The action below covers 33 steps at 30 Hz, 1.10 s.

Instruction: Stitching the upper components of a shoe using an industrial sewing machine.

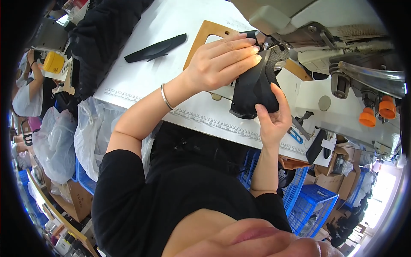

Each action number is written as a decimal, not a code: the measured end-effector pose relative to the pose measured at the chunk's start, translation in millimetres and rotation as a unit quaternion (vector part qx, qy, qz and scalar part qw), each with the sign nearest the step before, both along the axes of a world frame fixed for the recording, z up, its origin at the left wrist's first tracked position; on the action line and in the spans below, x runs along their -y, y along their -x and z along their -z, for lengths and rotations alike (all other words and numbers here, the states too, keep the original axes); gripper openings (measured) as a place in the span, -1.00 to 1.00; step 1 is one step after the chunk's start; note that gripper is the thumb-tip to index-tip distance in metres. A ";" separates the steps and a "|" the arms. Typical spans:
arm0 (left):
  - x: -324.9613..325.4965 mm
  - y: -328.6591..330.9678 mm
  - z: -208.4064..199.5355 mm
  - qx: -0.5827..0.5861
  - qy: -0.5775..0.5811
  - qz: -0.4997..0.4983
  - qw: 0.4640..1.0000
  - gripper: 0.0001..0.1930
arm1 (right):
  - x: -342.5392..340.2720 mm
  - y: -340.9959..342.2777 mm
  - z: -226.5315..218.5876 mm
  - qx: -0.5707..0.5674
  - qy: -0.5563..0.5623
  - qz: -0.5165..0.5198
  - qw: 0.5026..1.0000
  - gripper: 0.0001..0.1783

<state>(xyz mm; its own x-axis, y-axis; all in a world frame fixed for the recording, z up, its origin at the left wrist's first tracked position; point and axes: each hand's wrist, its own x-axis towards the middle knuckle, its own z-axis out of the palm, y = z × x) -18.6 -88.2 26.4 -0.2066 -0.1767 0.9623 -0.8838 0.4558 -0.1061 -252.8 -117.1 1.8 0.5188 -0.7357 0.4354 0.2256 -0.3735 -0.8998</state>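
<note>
A black, curved, leather-like piece (pixel 253 88), folded and part smooth, part grained, lies under the needle area of a sewing machine (pixel 295 25). My left hand (pixel 220 62) lies on its upper left side, fingers stretched out flat, their tips close to the presser foot. The left thumb is hidden. At the piece's lower right edge, my right hand (pixel 274 120) grips it between thumb and fingers. Whether the needle is in the material cannot be made out. A brown board with a cut-out (pixel 196 45) sits on the white table (pixel 171 90) beside my left hand.
Another black piece (pixel 156 48) lies on the table at the left, near a heap of black material (pixel 102 38). Blue-handled snips (pixel 295 135) rest by the right front edge. Plastic bags (pixel 92 132) and blue crates (pixel 312 205) stand below. Another person (pixel 32 90) works at far left.
</note>
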 end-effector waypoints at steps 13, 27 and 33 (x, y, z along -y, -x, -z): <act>1.6 -22.2 -0.1 0.097 0.001 0.031 0.995 -0.75 | -3.6 6.3 -0.2 -0.022 -0.022 -0.022 0.999 -0.43; -1.1 -27.0 -3.6 0.118 0.009 0.026 0.993 -0.73 | 3.7 -4.0 -15.6 -0.016 0.020 0.012 1.000 -0.45; -2.2 -25.7 -4.5 0.125 0.002 0.021 0.992 -0.73 | 9.4 -4.6 -14.7 -0.001 -0.003 0.005 1.000 -0.46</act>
